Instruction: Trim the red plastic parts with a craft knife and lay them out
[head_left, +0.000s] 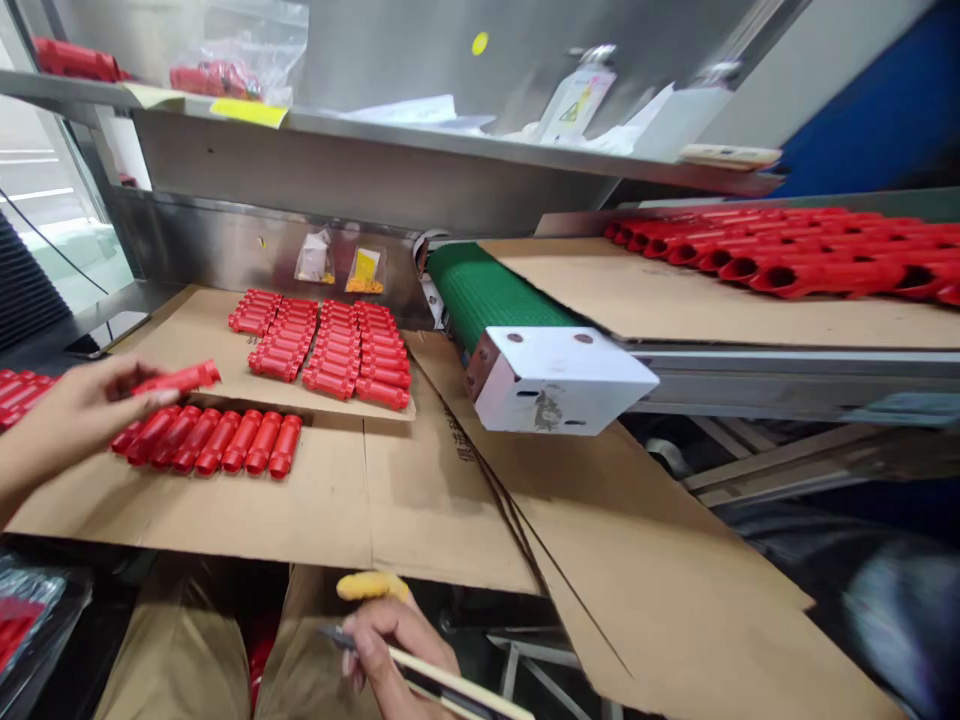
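My left hand is closed on a red plastic tube, held by its near end above a row of similar red tubes on cardboard. My right hand is low, over my lap, gripping a slim tool with a dark, blade-like tip and a pale handle. A yellow finger cot covers one finger of that hand. Behind the row, several stacked columns of red parts lie on another cardboard sheet.
A green conveyor belt with a white end block stands mid-view. At right, many red tubes lie on raised cardboard. Overhead, a metal shelf carries a bottle and papers. Two small bags hang behind.
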